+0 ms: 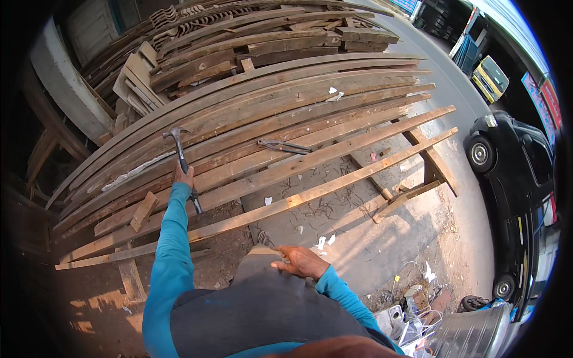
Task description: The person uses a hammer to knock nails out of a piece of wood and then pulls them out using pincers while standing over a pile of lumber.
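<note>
Hammer [179,149] sits clasped mid-handle in the left grip [184,176], likely for balance. The right grip [301,262] rests slack against clothing [256,304].

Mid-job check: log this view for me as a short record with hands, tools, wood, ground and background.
Left hand: gripping the handle of a claw hammer, head pointing away from the person
Right hand: at the person's lap, no tool visible
Pincers: lying on the wood
Wood: long planks side by side; timber pile behind
Ground: scattered thin dark pieces, white scraps
Background: black vehicle at right, yellow vehicle farther off
</note>
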A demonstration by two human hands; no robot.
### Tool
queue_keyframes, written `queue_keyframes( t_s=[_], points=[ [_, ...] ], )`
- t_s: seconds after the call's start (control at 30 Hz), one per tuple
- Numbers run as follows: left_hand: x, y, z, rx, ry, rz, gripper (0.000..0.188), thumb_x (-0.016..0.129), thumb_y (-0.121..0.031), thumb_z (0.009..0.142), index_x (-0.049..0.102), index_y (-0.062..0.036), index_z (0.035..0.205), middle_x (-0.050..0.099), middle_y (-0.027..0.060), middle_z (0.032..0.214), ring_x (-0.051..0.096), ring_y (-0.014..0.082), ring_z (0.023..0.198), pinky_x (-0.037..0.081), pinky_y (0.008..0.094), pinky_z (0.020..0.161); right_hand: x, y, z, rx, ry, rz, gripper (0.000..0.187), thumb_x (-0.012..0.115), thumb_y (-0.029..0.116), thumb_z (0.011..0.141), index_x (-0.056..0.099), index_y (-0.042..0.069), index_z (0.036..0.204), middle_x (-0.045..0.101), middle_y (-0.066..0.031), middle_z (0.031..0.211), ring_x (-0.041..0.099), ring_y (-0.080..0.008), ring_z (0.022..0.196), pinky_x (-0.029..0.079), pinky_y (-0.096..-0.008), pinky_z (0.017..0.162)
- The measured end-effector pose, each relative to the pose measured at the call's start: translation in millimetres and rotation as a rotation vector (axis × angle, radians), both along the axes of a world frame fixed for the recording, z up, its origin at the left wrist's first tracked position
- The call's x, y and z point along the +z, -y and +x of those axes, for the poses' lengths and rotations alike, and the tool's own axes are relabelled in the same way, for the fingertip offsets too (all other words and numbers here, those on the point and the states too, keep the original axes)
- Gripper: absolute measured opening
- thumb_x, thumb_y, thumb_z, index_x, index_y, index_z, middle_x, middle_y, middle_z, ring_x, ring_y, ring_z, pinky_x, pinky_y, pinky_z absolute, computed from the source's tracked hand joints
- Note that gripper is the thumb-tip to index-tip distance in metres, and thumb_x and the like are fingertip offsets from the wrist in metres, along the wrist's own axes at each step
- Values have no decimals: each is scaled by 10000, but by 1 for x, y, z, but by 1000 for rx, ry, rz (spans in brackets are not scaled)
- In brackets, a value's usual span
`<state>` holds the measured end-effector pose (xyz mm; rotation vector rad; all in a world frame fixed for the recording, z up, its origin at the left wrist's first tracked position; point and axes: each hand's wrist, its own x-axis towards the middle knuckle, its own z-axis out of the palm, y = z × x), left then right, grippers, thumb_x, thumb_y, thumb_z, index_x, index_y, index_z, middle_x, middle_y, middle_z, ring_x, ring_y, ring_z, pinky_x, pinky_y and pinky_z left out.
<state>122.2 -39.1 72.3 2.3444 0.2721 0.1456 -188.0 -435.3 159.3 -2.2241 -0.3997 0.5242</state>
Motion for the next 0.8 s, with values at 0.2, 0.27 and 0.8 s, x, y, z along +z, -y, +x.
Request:
queue_keyframes(
  t_s=[0.2, 0.27, 0.8],
  points=[
    [-68, 13, 1, 143, -229, 137, 811, 571, -226, 976, 91, -220, 1630, 396, 232, 1539, 359, 446, 1422, 301, 492, 1192, -11, 37, 84, -36, -196, -20, 720, 672, 511, 926, 503, 8, 1412, 667, -257, 1161, 655, -403, 1071, 528, -467, 923],
    [-66, 31, -3, 181, -116, 365, 799, 600, -223, 957, 151, -194, 1617, 415, 238, 1517, 391, 443, 1398, 345, 488, 1160, -28, 45, 126, -271, 160, -16, 730, 703, 440, 916, 442, 26, 1457, 640, -259, 1189, 628, -408, 1107, 506, -478, 952],
    [-93, 141, -103, -893, -540, 168, 766, 692, -538, 871, 504, -69, 1447, 522, 227, 1455, 485, 385, 1361, 386, 429, 1152, -132, 45, 364, -426, 354, -615, 469, 540, 230, 975, 504, 185, 1440, 552, -165, 1294, 535, -343, 1261, 386, -565, 1046]
  ],
)
